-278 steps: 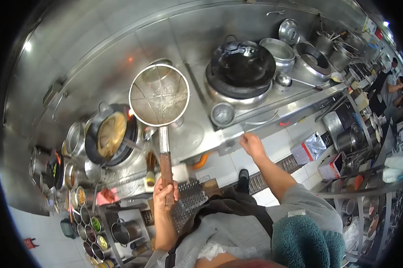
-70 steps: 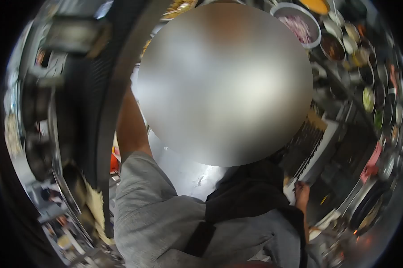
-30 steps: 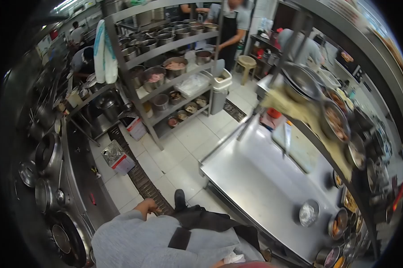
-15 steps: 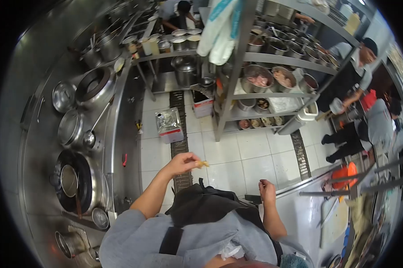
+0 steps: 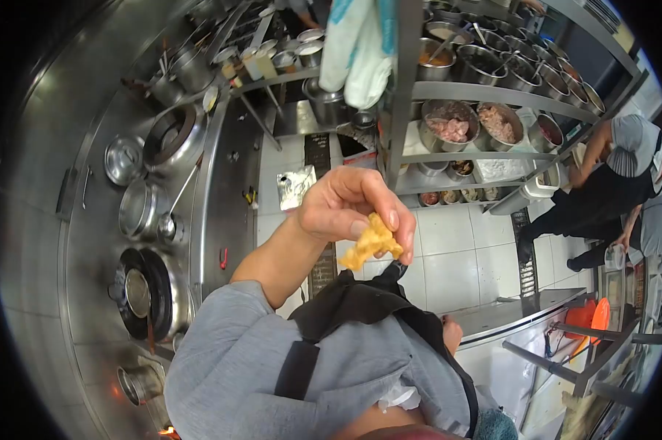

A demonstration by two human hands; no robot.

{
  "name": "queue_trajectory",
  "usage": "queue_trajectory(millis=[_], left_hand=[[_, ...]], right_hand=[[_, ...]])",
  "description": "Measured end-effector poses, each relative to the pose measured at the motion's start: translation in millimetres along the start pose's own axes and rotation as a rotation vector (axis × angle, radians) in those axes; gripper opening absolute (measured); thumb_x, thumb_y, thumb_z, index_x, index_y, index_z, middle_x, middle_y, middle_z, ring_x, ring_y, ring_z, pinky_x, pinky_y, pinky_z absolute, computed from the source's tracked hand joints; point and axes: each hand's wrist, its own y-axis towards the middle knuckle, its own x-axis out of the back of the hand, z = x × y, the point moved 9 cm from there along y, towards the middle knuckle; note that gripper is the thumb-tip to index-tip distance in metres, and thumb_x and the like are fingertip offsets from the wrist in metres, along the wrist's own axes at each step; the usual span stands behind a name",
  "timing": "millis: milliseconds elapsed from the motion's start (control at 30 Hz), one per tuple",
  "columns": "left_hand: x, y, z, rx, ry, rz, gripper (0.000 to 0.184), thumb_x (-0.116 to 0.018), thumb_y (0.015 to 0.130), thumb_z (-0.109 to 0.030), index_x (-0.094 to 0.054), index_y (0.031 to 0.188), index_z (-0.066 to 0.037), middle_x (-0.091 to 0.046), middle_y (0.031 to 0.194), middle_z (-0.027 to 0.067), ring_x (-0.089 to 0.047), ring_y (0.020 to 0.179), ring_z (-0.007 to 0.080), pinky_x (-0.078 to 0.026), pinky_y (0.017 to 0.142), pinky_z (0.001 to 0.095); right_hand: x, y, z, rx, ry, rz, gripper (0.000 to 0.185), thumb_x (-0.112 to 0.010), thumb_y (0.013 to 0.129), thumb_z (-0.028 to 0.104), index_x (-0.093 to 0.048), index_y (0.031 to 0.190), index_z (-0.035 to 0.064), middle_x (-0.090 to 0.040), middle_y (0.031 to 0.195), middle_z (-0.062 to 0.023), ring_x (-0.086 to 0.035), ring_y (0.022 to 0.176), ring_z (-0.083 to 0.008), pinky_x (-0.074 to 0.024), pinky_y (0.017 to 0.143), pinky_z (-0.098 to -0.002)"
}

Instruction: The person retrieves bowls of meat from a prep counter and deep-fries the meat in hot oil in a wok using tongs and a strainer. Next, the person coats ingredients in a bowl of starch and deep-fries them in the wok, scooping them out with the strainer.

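Observation:
Close to the camera, my left hand (image 5: 357, 213) pinches a small, crinkled, golden piece of fried food (image 5: 373, 243) between thumb and fingers. The exact kind of food cannot be made out. Only a bit of my right hand (image 5: 453, 334) shows, low beside the black apron (image 5: 353, 301), and its fingers are mostly hidden.
A steel cooking range with a wok (image 5: 155, 293), lidded pots and a ladle (image 5: 167, 226) runs along the left. Ahead on the right, a metal rack (image 5: 507, 92) holds several bowls of meat and sauces. Two people stand at far right. A steel-topped counter (image 5: 521, 315) is near my right side.
My left hand has come up much closer to the camera with the fried piece. My right hand has drawn back, mostly behind my body. The people on the right have shifted position.

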Motion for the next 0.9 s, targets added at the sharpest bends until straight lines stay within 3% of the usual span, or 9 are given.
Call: queue_trajectory(millis=[133, 233, 300, 467, 600, 667, 767, 833, 900], left_hand=[[18, 54, 15, 0.052, 0.142, -0.136, 0.021, -0.062, 0.082, -0.008, -0.058, 0.097, 0.006, -0.062, 0.088, 0.0289, -0.064, 0.08, 0.0394, -0.053, 0.069, 0.0465], [-16, 107, 13, 0.102, 0.375, 0.139, 0.017, -0.065, 0.081, -0.004, -0.063, 0.095, 0.005, -0.064, 0.092, 0.0278, -0.064, 0.081, 0.0391, -0.054, 0.069, 0.0409], [-42, 137, 2, -0.009, 0.43, 0.328, 0.016, -0.063, 0.084, -0.005, -0.064, 0.095, 0.007, -0.063, 0.095, 0.0281, -0.063, 0.082, 0.0385, -0.054, 0.066, 0.0402], [-28, 150, -15, -0.396, 0.39, 0.23, 0.019, -0.066, 0.085, -0.013, -0.067, 0.092, 0.006, -0.063, 0.091, 0.0188, -0.061, 0.074, 0.0252, -0.047, 0.057, 0.0309], [-6, 144, -50, -0.434, 0.495, 0.237, 0.026, -0.065, 0.087, -0.016, -0.068, 0.096, 0.008, -0.062, 0.09, 0.018, -0.059, 0.068, 0.0219, -0.045, 0.054, 0.029], [17, 143, -67, -0.113, 0.769, 0.178, 0.023, -0.068, 0.081, -0.009, -0.064, 0.098, 0.006, -0.063, 0.094, 0.0222, -0.063, 0.077, 0.0324, -0.052, 0.062, 0.0347], [94, 99, -126, -0.259, 1.228, -0.405, 0.049, -0.068, 0.072, 0.0, -0.056, 0.12, 0.002, -0.059, 0.109, 0.0169, -0.059, 0.09, 0.0233, -0.05, 0.072, 0.0329], [149, 72, -174, -0.478, 1.418, -0.786, 0.047, -0.062, 0.075, -0.001, -0.055, 0.121, 0.002, -0.059, 0.109, 0.0149, -0.058, 0.093, 0.0214, -0.046, 0.074, 0.0322], [175, 85, -193, -0.484, 1.816, -0.767, 0.059, -0.067, 0.074, -0.016, -0.047, 0.128, 0.002, -0.049, 0.124, 0.0204, -0.05, 0.11, 0.0304, -0.041, 0.09, 0.0389]], right_hand=[[10, -2, 4, -0.021, 0.056, 0.031, 0.017, -0.058, 0.08, 0.019, -0.057, 0.075, 0.0029, -0.06, 0.072, -0.0197, -0.059, 0.066, -0.0403, -0.0458, 0.059, -0.049], [19, 1, 7, -0.052, 0.131, 0.054, 0.018, -0.059, 0.079, 0.02, -0.054, 0.075, 0.0031, -0.06, 0.072, -0.0192, -0.058, 0.065, -0.0404, -0.0446, 0.058, -0.0495], [-32, -2, -29, -0.107, 0.144, 0.13, 0.02, -0.061, 0.078, 0.022, -0.06, 0.077, 0.0018, -0.063, 0.073, -0.0194, -0.061, 0.068, -0.0397, -0.0472, 0.061, -0.0476], [-37, 30, -29, -0.166, 0.145, 0.146, 0.021, -0.061, 0.077, 0.022, -0.061, 0.078, 0.0017, -0.063, 0.074, -0.0196, -0.061, 0.069, -0.0394, -0.0478, 0.062, -0.047], [-30, 44, -27, -0.188, 0.135, 0.141, 0.021, -0.062, 0.077, 0.022, -0.062, 0.079, 0.0016, -0.064, 0.075, -0.0197, -0.062, 0.07, -0.0391, -0.0483, 0.063, -0.0465], [-33, 54, -26, -0.207, 0.129, 0.134, 0.021, -0.062, 0.077, 0.022, -0.063, 0.079, 0.0016, -0.064, 0.075, -0.0198, -0.062, 0.071, -0.039, -0.0486, 0.063, -0.0463], [-38, 66, -25, -0.258, 0.117, 0.12, 0.021, -0.062, 0.076, 0.022, -0.064, 0.08, 0.0015, -0.064, 0.076, -0.0198, -0.063, 0.071, -0.0388, -0.0489, 0.064, -0.0459], [-43, 73, -23, -0.298, 0.111, 0.11, 0.021, -0.062, 0.076, 0.022, -0.064, 0.08, 0.0015, -0.065, 0.076, -0.0199, -0.063, 0.072, -0.0386, -0.0492, 0.064, -0.0457], [-44, 75, -21, -0.343, 0.101, 0.111, 0.022, -0.062, 0.076, 0.022, -0.065, 0.081, 0.0014, -0.065, 0.076, -0.02, -0.063, 0.072, -0.0385, -0.0495, 0.065, -0.0455]])
